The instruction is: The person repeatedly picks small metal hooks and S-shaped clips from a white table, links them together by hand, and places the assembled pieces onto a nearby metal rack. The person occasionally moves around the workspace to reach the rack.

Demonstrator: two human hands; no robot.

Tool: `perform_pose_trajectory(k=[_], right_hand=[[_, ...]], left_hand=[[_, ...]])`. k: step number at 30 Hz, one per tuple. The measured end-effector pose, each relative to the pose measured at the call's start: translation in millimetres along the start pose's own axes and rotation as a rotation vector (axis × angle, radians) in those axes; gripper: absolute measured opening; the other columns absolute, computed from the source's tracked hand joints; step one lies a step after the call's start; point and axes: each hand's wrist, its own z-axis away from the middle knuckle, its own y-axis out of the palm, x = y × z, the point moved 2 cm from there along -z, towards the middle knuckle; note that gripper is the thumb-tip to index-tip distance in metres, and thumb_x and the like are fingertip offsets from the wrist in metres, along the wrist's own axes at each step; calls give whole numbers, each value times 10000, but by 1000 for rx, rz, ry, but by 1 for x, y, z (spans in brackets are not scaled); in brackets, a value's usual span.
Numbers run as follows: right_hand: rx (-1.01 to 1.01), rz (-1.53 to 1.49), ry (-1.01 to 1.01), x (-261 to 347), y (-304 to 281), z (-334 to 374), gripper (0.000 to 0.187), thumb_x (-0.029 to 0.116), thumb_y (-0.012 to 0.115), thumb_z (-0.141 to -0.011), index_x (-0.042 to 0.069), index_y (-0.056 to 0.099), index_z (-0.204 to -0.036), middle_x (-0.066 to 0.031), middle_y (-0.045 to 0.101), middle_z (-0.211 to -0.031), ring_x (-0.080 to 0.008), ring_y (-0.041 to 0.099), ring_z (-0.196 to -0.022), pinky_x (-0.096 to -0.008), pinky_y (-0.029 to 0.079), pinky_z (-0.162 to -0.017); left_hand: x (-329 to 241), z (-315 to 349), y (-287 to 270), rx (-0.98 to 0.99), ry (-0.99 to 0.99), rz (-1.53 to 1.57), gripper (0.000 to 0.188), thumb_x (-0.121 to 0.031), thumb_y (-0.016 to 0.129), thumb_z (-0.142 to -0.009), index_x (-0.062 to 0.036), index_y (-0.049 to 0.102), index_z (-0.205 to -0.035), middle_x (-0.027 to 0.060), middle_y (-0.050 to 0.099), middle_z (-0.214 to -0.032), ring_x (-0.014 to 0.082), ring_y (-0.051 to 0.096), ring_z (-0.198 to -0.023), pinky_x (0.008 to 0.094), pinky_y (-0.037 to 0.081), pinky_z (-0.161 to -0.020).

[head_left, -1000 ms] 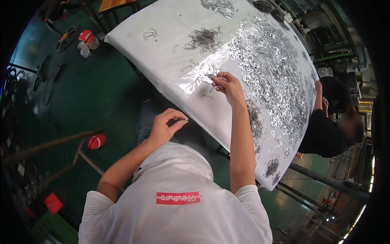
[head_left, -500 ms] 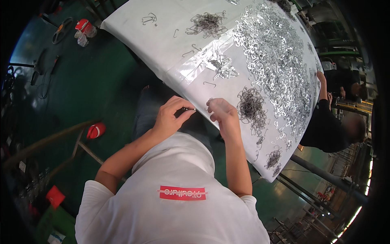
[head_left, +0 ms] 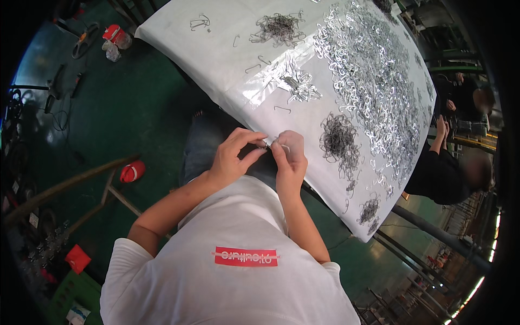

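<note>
My left hand [head_left: 232, 155] is closed in a pinch on a small metal piece [head_left: 266, 145] at the table's near edge. From the other side, my right hand [head_left: 290, 158] pinches at the same spot, its fingertips almost meeting the left ones. Fingers cover most of the piece, so its exact shape is hidden. Just past my right hand lies a pile of dark wire hooks [head_left: 339, 138]. A smaller heap of shiny metal hooks [head_left: 299, 86] rests on clear tape, with a lone wire hook [head_left: 282, 109] between it and my hands.
A broad spread of shiny metal hooks [head_left: 374, 76] covers the far part of the white-covered table [head_left: 227, 73]. More dark hooks [head_left: 278, 30] lie at upper left. People in dark clothes [head_left: 441, 176] are at the far right side. A red-lidded container [head_left: 112, 33] stands on the green floor.
My right hand has come left from above the table edge, and its fingers have closed at the piece in my left hand. A person's arm at the far right has drawn back from the table.
</note>
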Motion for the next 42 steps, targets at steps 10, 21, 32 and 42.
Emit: perform_pose_trajectory(k=[10,21,32,42], right_hand=[[-11,147,-117,-4,-13,8,54,34,632,-824,16,585,-846,-63,463,-986,-108,504,-755,-222,436,-671],[46,233,-114,-16,-10,6,69,46,651,-796,20,615,-848,-81,509,-964,-188,523,-863,-279,433,-751],[-17,246,-148,-7,0,-3,82,47,657,-781,17,605,-838,-88,516,-937,-200,516,-833,-286,434,-715],[-2,365,-288,-10,14,-10,88,76,664,-786,31,603,-832,-78,539,-913,-196,504,-846,-287,408,-730]], left_hand=[[72,-130,21,-4,275,-528,114,-120,670,-771,-64,673,-871,57,623,-875,257,553,-852,358,442,-757],[95,-175,66,182,219,-781,78,-170,661,-759,-116,652,-814,19,610,-810,219,543,-846,386,408,-745],[25,-84,10,136,-338,86,190,-96,671,-807,-16,681,-978,52,682,-845,101,625,-775,242,489,-699],[-21,-33,-20,25,-408,139,158,-65,668,-809,-7,686,-955,51,695,-857,80,628,-767,229,495,-700]])
